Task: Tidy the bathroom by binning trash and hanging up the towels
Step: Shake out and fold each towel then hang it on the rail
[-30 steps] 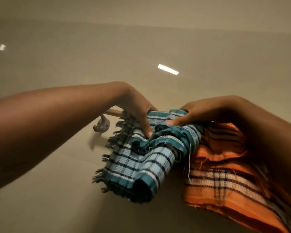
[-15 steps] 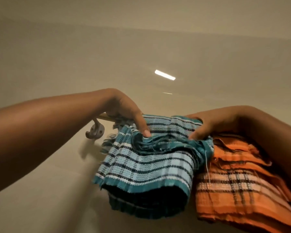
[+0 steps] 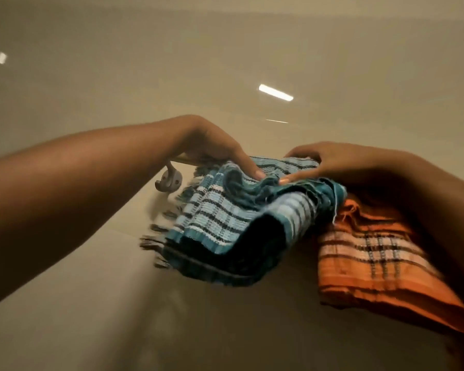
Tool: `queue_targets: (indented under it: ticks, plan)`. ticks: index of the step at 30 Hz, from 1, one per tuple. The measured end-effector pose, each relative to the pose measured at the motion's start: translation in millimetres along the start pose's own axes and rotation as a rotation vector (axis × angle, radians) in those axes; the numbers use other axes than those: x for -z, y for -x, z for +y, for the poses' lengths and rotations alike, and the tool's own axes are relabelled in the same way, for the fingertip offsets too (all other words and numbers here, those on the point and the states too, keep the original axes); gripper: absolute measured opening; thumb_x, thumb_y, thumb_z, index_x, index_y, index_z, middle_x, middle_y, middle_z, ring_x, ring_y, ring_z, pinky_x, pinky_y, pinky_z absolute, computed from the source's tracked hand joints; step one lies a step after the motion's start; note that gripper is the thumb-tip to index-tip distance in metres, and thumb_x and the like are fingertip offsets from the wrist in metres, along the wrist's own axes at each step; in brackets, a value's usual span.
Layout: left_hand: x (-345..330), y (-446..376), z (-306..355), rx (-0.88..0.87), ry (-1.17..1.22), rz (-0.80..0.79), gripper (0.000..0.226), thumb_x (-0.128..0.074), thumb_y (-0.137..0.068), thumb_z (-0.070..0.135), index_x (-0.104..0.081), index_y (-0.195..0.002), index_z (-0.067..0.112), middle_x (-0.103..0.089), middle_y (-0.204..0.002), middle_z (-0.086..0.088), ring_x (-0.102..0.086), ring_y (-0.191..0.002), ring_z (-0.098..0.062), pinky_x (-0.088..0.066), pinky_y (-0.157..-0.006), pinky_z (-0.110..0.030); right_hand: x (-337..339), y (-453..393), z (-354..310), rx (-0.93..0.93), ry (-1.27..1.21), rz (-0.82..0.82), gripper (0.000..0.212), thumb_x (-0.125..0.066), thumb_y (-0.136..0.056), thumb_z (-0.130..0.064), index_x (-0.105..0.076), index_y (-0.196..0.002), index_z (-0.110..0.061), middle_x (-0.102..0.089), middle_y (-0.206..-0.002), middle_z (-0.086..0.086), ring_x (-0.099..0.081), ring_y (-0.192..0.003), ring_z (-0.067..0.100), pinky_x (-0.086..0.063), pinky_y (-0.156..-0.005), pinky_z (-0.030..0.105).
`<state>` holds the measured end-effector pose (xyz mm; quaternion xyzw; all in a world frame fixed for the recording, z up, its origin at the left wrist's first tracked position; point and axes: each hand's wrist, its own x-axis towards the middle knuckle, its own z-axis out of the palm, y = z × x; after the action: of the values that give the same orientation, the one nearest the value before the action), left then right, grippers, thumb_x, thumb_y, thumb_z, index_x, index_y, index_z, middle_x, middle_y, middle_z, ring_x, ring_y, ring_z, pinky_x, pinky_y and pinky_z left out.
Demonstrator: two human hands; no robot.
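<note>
A blue checked towel (image 3: 225, 223) with a fringed edge hangs folded over a wall rail, whose bracket (image 3: 169, 182) shows at its left end. Next to it on the right hangs an orange checked towel (image 3: 373, 263). My left hand (image 3: 214, 148) grips the top fold of the blue towel near the rail, thumb pressed into the cloth. My right hand (image 3: 332, 162) pinches the same bunched fold from the right, its thumb nearly meeting the left thumb. The rail itself is mostly hidden under cloth and hands.
A glossy beige tiled wall (image 3: 225, 62) fills the view, with light reflections (image 3: 276, 92) on it. My right forearm covers the upper part of the orange towel.
My two hands have drawn closer together on the blue towel's top fold, bunching it. The towel's lower folded edge has shifted and opened out; the view moved slightly.
</note>
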<state>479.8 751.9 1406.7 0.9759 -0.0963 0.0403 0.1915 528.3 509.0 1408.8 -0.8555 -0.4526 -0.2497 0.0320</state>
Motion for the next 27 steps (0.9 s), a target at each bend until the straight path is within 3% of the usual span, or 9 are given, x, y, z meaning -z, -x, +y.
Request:
queue_targets:
  ticks: [3,6,9,12,15,18,21,23,27]
  plan:
    - [2,-2,3,0.089,0.0,0.045,0.067,-0.076,-0.071,0.061,-0.066,-0.12,0.017,-0.074,-0.117,-0.007,-0.069,-0.107,-0.025,-0.052,-0.089,-0.034,2,-5,-3,-0.027,-0.001,-0.027,0.061,-0.065,-0.074,-0.07,-0.063,-0.122,-0.032,-0.068,-0.116,-0.014,-0.066,-0.102,0.008,-0.05,-0.103,0.044]
    - [-4,3,3,0.034,0.025,-0.041,0.066,-0.074,-0.075,0.059,-0.068,-0.122,0.013,-0.073,-0.12,-0.011,-0.067,-0.115,-0.032,-0.044,-0.111,-0.049,-6,5,-1,0.027,0.019,0.063,0.081,-0.068,-0.067,-0.081,-0.055,-0.133,-0.035,-0.061,-0.128,-0.014,-0.061,-0.112,0.008,-0.047,-0.105,0.042]
    - [-20,13,8,-0.088,0.032,0.022,0.061,-0.073,-0.08,0.051,-0.062,-0.127,0.012,-0.073,-0.118,-0.011,-0.069,-0.11,-0.033,-0.046,-0.107,-0.057,-13,22,-9,0.063,0.027,0.124,0.079,-0.07,-0.07,-0.077,-0.051,-0.136,-0.037,-0.055,-0.132,-0.011,-0.055,-0.118,0.012,-0.045,-0.103,0.037]
    - [-40,23,9,-0.251,-0.011,0.422,0.064,-0.068,-0.082,0.057,-0.052,-0.136,0.027,-0.065,-0.129,0.003,-0.068,-0.105,-0.015,-0.056,-0.093,-0.041,-19,34,-14,0.08,-0.049,0.331,0.07,-0.066,-0.074,-0.075,-0.054,-0.132,-0.037,-0.054,-0.127,-0.008,-0.055,-0.116,0.011,-0.047,-0.099,0.036]
    - [-86,41,-7,-0.429,0.068,0.875,0.046,-0.061,-0.093,0.055,-0.055,-0.135,0.036,-0.056,-0.137,0.015,-0.056,-0.121,-0.005,-0.05,-0.1,-0.031,-42,54,-26,0.102,-0.139,0.606,0.042,-0.064,-0.086,-0.06,-0.064,-0.118,-0.032,-0.057,-0.116,-0.008,-0.056,-0.106,0.009,-0.051,-0.094,0.037]
    - [-155,68,-34,-0.524,0.103,0.984,0.036,-0.063,-0.096,0.041,-0.061,-0.131,0.033,-0.055,-0.14,0.017,-0.049,-0.131,0.001,-0.042,-0.107,-0.018,-95,77,-59,0.244,-0.194,0.781,0.02,-0.065,-0.09,-0.04,-0.072,-0.103,-0.026,-0.064,-0.107,-0.009,-0.06,-0.106,0.01,-0.048,-0.101,0.041]
    - [-228,95,-76,-0.392,0.299,0.933,0.032,-0.064,-0.096,0.035,-0.065,-0.128,0.031,-0.065,-0.129,0.017,-0.058,-0.123,0.0,-0.047,-0.103,-0.023,-179,92,-95,0.324,-0.325,0.826,0.008,-0.069,-0.09,-0.025,-0.075,-0.092,-0.021,-0.072,-0.101,-0.008,-0.065,-0.113,0.01,-0.033,-0.117,0.038]
    - [-274,115,-104,-0.224,0.408,0.867,0.029,-0.064,-0.097,0.031,-0.065,-0.126,0.034,-0.069,-0.122,0.019,-0.063,-0.115,0.002,-0.051,-0.098,-0.024,-238,97,-116,0.272,-0.525,0.769,0.007,-0.069,-0.091,-0.018,-0.076,-0.092,-0.02,-0.074,-0.099,-0.009,-0.067,-0.111,0.007,-0.043,-0.111,0.036]
    - [-360,177,-156,0.093,0.518,0.825,0.03,-0.063,-0.096,0.033,-0.064,-0.125,0.038,-0.07,-0.119,0.019,-0.065,-0.111,0.0,-0.052,-0.092,-0.021,-349,116,-164,0.095,-0.943,0.431,0.011,-0.069,-0.093,-0.018,-0.076,-0.098,-0.023,-0.072,-0.101,-0.014,-0.067,-0.104,0.003,-0.054,-0.091,0.03]
